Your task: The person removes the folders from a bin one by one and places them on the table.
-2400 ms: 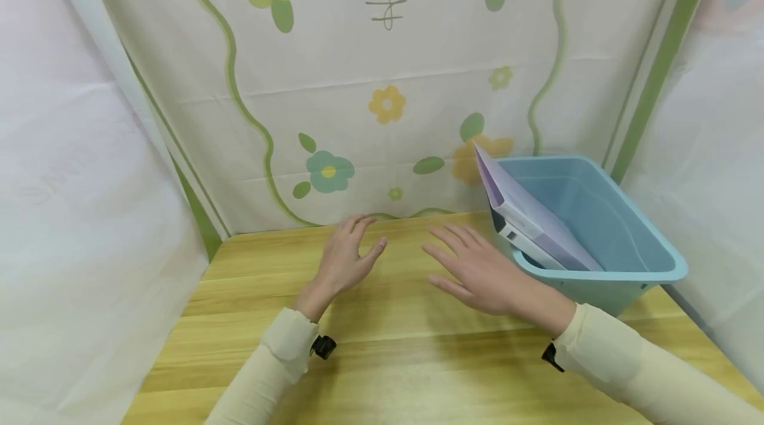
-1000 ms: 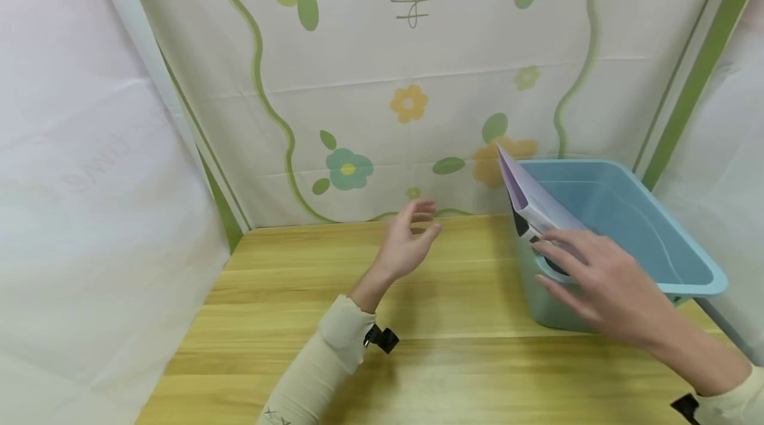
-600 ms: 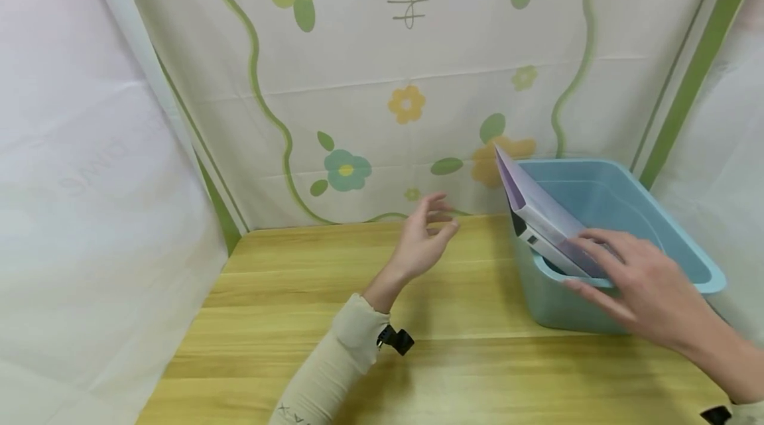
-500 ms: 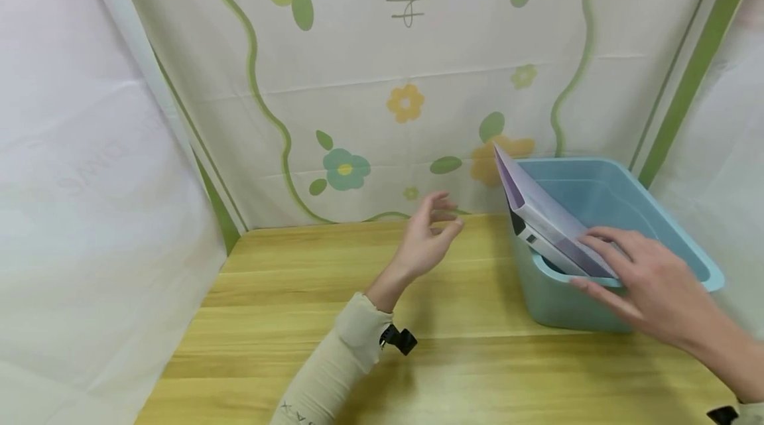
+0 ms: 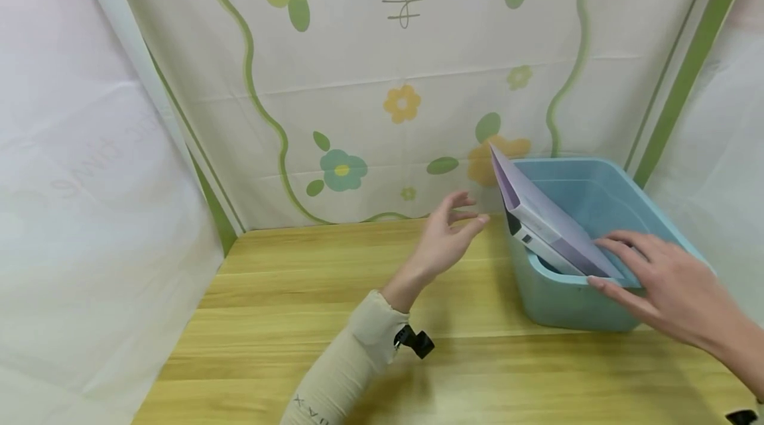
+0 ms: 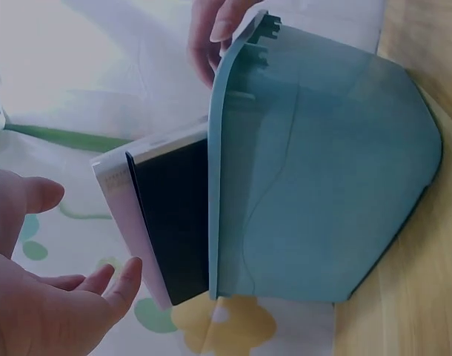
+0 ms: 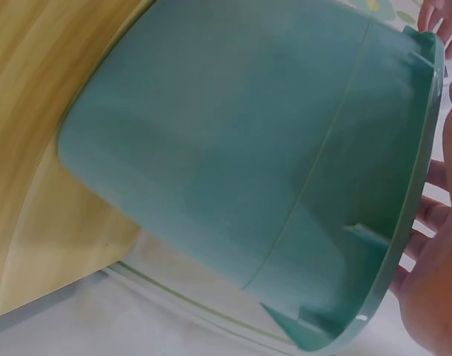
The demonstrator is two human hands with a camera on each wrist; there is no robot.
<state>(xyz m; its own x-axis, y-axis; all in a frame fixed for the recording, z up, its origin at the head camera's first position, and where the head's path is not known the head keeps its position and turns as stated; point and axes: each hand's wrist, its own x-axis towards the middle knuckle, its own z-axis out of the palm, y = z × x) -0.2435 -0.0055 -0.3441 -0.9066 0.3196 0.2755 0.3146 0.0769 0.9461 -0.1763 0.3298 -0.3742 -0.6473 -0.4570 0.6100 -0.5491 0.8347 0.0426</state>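
A light blue plastic bin stands on the right of the table. Tilted inside it, a lavender ring binder and a white-and-black binder beneath stick out past its left rim. My right hand is over the bin's near rim, fingers reaching inside beside the binders and thumb at the rim; whether it touches is unclear. Left of the binders, my left hand hovers with loosely bent fingers and nothing in them. In the left wrist view, a gap separates those fingers from the black binder side.
The wooden table ends against a flower-printed cloth at the back. White cloth walls rise at left and right. The bin's far side stands close to the back cloth.
My right hand has moved from above the table to the binders, then rightward along them to the bin's near rim. My left hand has come right, nearer the binders. The bin stays put.
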